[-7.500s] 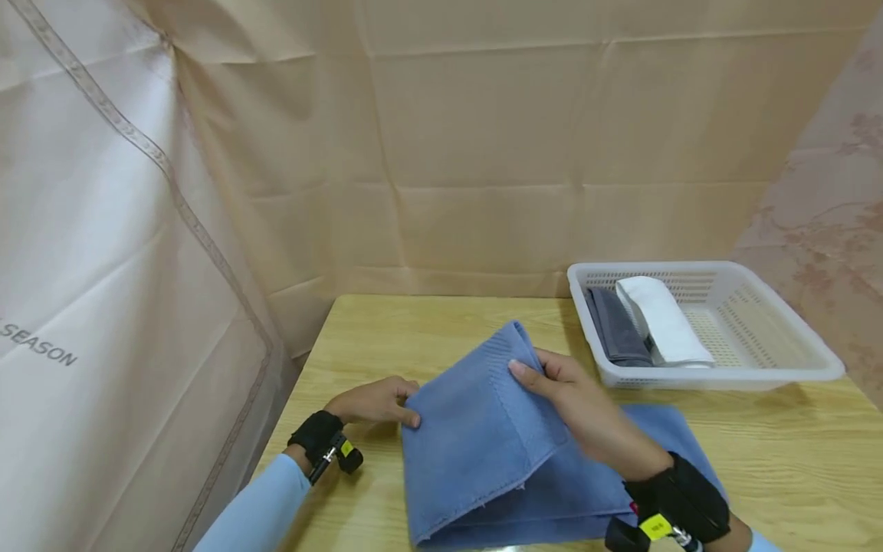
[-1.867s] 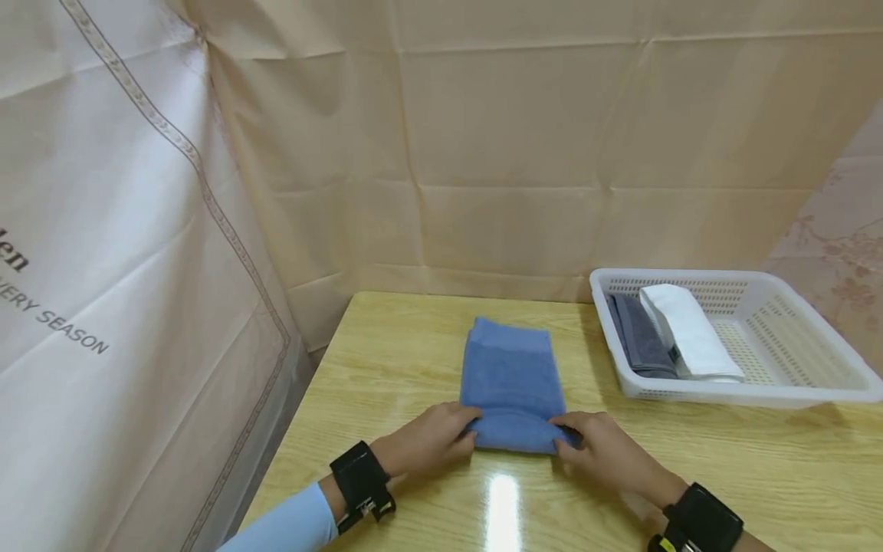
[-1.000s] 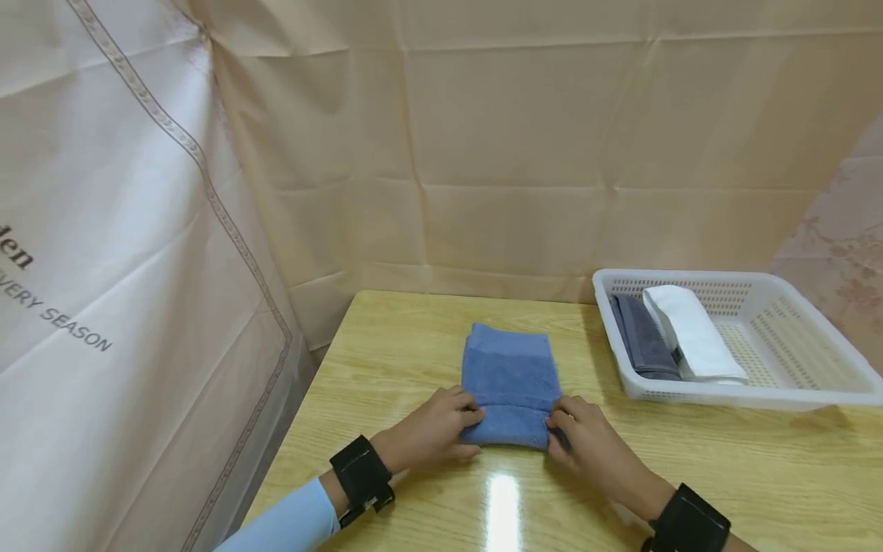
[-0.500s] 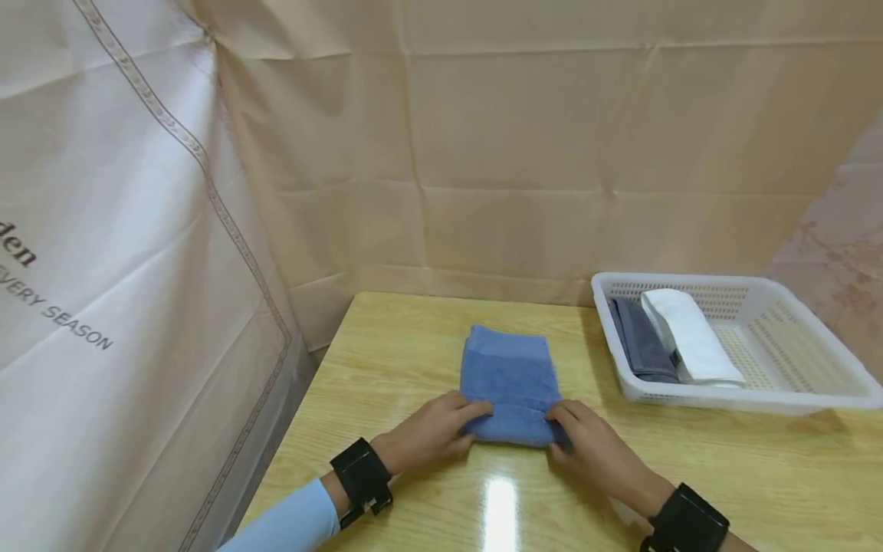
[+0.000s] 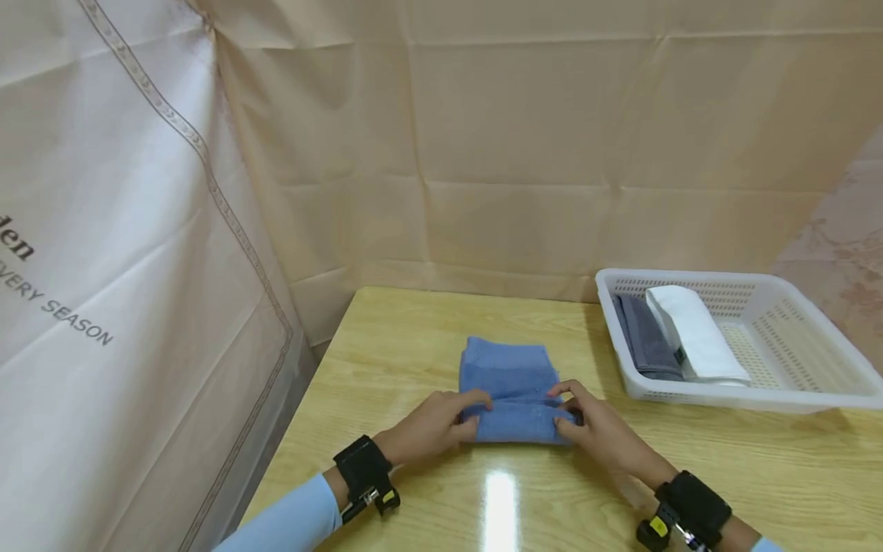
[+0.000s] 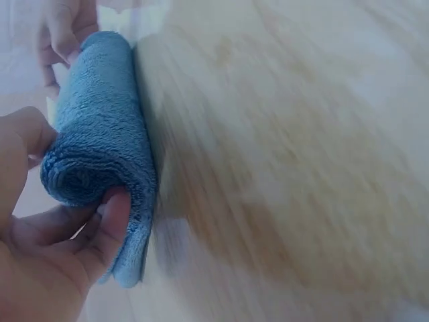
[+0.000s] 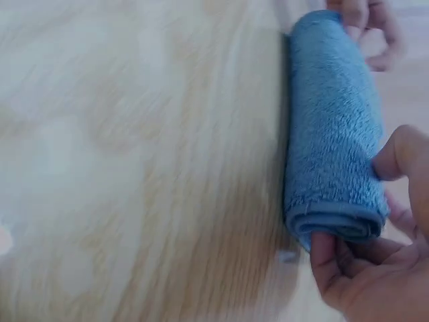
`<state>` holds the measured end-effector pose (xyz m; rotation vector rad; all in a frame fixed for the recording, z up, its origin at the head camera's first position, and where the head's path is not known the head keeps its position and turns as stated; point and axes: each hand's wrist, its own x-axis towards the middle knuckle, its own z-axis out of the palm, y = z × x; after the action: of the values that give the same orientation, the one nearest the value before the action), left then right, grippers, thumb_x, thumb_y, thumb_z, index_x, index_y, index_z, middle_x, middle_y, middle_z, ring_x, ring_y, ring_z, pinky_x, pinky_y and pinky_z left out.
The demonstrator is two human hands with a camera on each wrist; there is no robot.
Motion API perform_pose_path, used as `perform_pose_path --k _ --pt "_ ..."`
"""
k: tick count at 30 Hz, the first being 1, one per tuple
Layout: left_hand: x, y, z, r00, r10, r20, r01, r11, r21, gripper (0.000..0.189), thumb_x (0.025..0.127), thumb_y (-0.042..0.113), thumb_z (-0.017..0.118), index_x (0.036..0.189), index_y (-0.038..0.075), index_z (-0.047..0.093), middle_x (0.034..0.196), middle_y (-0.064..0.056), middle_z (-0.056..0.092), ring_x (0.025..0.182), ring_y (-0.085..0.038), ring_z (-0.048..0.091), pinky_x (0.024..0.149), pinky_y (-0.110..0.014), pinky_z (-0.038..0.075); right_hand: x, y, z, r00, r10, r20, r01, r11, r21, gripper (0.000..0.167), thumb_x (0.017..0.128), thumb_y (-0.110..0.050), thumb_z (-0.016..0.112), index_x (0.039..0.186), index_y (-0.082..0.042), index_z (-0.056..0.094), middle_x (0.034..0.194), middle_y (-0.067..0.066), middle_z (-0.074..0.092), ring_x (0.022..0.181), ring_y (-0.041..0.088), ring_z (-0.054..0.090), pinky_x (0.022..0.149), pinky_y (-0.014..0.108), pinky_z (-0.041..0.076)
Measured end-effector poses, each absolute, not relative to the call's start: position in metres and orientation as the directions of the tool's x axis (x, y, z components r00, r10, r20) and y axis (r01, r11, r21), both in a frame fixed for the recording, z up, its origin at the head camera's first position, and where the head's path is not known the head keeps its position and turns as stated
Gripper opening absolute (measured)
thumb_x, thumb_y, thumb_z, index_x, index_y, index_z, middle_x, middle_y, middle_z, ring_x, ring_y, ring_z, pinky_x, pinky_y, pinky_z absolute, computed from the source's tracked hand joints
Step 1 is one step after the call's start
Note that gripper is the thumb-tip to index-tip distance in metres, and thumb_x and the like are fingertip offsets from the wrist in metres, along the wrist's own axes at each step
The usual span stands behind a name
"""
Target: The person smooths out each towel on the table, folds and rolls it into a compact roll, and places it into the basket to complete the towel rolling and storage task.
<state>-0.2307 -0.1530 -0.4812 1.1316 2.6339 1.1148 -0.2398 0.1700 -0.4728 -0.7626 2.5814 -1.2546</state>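
Note:
A blue towel [image 5: 513, 383] lies on the wooden table, its near end rolled up and its far part still flat. My left hand [image 5: 434, 420] grips the left end of the roll, fingers and thumb curled around it. In the left wrist view the towel roll [image 6: 100, 114] shows a spiral end, with fingertips at its opening. My right hand [image 5: 603, 429] holds the right end of the roll. The right wrist view shows the layered end of the towel [image 7: 335, 134] between thumb and fingers.
A white plastic basket [image 5: 814, 368] stands at the back right, holding a folded dark grey towel [image 5: 647, 337] and a folded white towel [image 5: 697, 333]. The wooden table [image 5: 386, 337] meets a beige cloth backdrop [image 5: 497, 153]. A printed pale cloth [image 5: 138, 268] hangs at the left.
The towel, held up and loosely folded earliest, then lay as a narrow strip. Its near end has since been rolled away from me, and the flat part has become shorter.

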Motion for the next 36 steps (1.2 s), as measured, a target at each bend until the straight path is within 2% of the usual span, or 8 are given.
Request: perform_pose_path --k 5,10,15,19,23,26,33,36 --pt "-0.230 -0.153 -0.478 -0.677 0.650 0.346 0.734 0.554 0.393 0.025 0.105 0.022 0.062 0.125 0.015 0.073 0.119 0.001 0.068 0.085 -0.005 0.065 0.071 -0.016 0.051 -0.246 0.166 -0.470 -0.878 -0.480 0.000 -0.281 0.514 -0.810 0.032 0.103 -0.009 0.059 0.133 -0.006 0.046 0.073 0.001 0.053 0.057 0.008 0.040 0.053 0.027 0.035" --pt "-0.229 -0.152 -0.474 -0.582 0.735 0.348 0.797 0.601 0.063 0.045 0.096 0.041 0.074 0.130 0.012 0.072 0.125 -0.001 0.067 0.111 -0.018 0.059 0.094 -0.029 0.050 -0.247 0.163 -0.467 -0.888 -0.460 -0.008 -0.276 0.546 -0.791 0.024 0.103 -0.009 0.060 0.125 -0.007 0.053 0.078 0.004 0.060 0.062 0.012 0.047 0.055 0.028 0.038" --pt "-0.230 -0.151 -0.470 -0.586 0.751 0.304 0.804 0.586 0.104 0.046 0.096 0.031 0.076 0.134 0.007 0.068 0.126 -0.002 0.067 0.116 -0.019 0.058 0.100 -0.031 0.047 -0.241 0.164 -0.461 -0.856 -0.466 0.222 -0.501 0.647 -0.575 0.012 0.094 -0.009 0.075 0.103 -0.017 0.073 0.108 0.005 0.063 0.089 0.018 0.060 0.069 0.031 0.050" --pt "-0.231 -0.153 -0.472 -0.584 0.748 0.315 0.808 0.572 0.139 0.043 0.096 0.027 0.074 0.133 0.006 0.068 0.125 -0.003 0.067 0.116 -0.019 0.059 0.100 -0.031 0.048 -0.234 0.164 -0.458 -0.719 -0.561 0.409 -0.689 0.653 -0.315 0.014 0.085 -0.016 0.085 0.097 -0.021 0.079 0.109 0.005 0.062 0.089 0.018 0.064 0.067 0.028 0.053" --pt "-0.231 -0.156 -0.473 -0.594 0.734 0.330 0.801 0.579 0.153 0.042 0.095 0.028 0.076 0.131 0.006 0.069 0.124 -0.002 0.068 0.114 -0.017 0.059 0.098 -0.030 0.049 -0.232 0.163 -0.463 -0.562 -0.692 0.453 -0.809 0.574 -0.127 0.040 0.077 -0.026 0.092 0.109 -0.008 0.075 0.111 0.007 0.066 0.097 0.021 0.066 0.075 0.031 0.058" --pt "-0.231 -0.157 -0.472 -0.610 0.721 0.327 0.789 0.590 0.172 0.042 0.096 0.029 0.075 0.131 0.006 0.069 0.124 -0.002 0.068 0.113 -0.016 0.059 0.097 -0.029 0.049 -0.234 0.162 -0.469 -0.516 -0.724 0.458 -0.830 0.555 -0.056 0.056 0.071 -0.021 0.096 0.115 -0.001 0.069 0.114 0.012 0.066 0.103 0.026 0.066 0.082 0.037 0.058" --pt "-0.232 -0.158 -0.468 -0.644 0.709 0.288 0.765 0.597 0.240 0.043 0.102 0.030 0.067 0.135 0.003 0.066 0.129 -0.006 0.067 0.115 -0.017 0.058 0.096 -0.027 0.049 -0.241 0.162 -0.473 -0.685 -0.622 0.379 -0.727 0.616 -0.303 0.042 0.082 -0.006 0.083 0.121 0.005 0.072 0.116 0.016 0.072 0.105 0.030 0.070 0.081 0.039 0.059" --pt "-0.234 -0.158 -0.469 -0.663 0.700 0.264 0.747 0.596 0.296 0.041 0.106 0.029 0.062 0.137 0.003 0.065 0.131 -0.006 0.066 0.117 -0.017 0.059 0.098 -0.026 0.049 -0.245 0.164 -0.470 -0.781 -0.563 0.272 -0.613 0.603 -0.510 0.037 0.089 -0.004 0.074 0.124 0.006 0.070 0.118 0.019 0.072 0.070 0.013 0.065 0.062 0.028 0.052"
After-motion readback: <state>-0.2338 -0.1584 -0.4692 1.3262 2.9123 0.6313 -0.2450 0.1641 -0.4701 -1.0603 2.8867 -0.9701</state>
